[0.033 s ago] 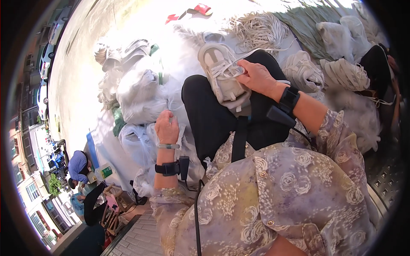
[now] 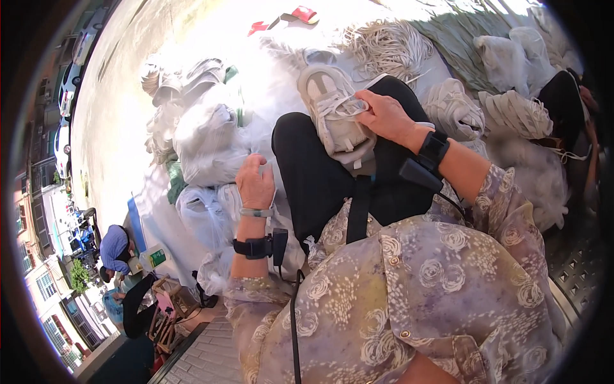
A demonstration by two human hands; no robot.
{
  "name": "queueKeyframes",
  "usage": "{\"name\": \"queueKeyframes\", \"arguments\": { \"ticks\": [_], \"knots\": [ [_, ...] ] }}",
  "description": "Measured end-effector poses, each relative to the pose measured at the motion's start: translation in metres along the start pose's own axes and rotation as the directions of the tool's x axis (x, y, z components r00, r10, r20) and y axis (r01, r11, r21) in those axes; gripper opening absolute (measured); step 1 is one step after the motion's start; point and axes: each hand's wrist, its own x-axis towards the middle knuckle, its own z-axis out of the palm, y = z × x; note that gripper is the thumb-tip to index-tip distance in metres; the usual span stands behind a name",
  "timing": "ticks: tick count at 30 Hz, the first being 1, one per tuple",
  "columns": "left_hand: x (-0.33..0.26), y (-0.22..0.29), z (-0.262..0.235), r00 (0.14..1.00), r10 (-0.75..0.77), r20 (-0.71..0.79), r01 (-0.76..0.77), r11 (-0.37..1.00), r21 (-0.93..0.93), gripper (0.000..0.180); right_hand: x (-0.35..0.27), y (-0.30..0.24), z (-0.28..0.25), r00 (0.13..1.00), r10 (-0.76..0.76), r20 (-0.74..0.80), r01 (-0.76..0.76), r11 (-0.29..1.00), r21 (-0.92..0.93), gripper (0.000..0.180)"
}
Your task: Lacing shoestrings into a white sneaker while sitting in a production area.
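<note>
A white-and-grey sneaker (image 2: 338,115) rests across my lap between my black-trousered knees, its laced front facing up. My right hand (image 2: 389,118) is at the shoe's right side, thumb and fingers pinched on the white shoelace (image 2: 348,105). Left of my knee, my left hand (image 2: 254,185) hovers in front of white plastic bags, its fingers curled closed. Whatever those fingers may hold is too small to make out. Both wrists wear black straps with small boxes and cables.
Clear plastic bags (image 2: 211,144) of white shoe parts are heaped at left. A tangle of white laces (image 2: 393,48) lies ahead, with bundles of white shoe parts (image 2: 454,109) at right. Red slippers (image 2: 304,14) lie farther off. Another person (image 2: 116,249) bends at far left; another's dark-clad leg (image 2: 563,102) shows at right.
My left hand has moved slightly up and to the right. The loose lace that stretched from the shoe across my right knee no longer shows there. My right hand stays at the laces.
</note>
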Motion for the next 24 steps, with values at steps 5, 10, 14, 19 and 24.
{"name": "queueKeyframes", "arguments": {
  "ticks": [5, 10, 14, 19, 24],
  "knots": [
    [0.060, 0.076, 0.031, 0.989, 0.140, -0.042, -0.146, 0.948, -0.282, 0.009, 0.006, 0.007, 0.006, 0.983, -0.160, -0.088, 0.161, 0.987, 0.007, 0.019],
    [0.086, 0.109, 0.056, 0.975, 0.222, -0.016, -0.222, 0.964, -0.145, 0.011, -0.001, 0.002, 0.005, 0.921, -0.390, 0.006, 0.390, 0.921, -0.002, 0.019],
    [0.106, 0.131, 0.069, 0.958, 0.246, 0.146, -0.257, 0.964, 0.065, 0.018, -0.015, 0.000, 0.004, 0.915, -0.403, 0.000, 0.403, 0.914, -0.050, 0.020],
    [0.123, 0.151, 0.081, 0.928, 0.205, 0.311, -0.292, 0.918, 0.269, 0.020, -0.014, 0.012, 0.004, 0.951, -0.310, 0.011, 0.308, 0.948, 0.083, 0.021],
    [0.124, 0.159, 0.090, 0.914, 0.161, 0.372, -0.265, 0.932, 0.249, 0.017, -0.013, 0.031, 0.005, 0.955, -0.297, 0.009, 0.293, 0.946, 0.136, 0.023]
  ]
}}
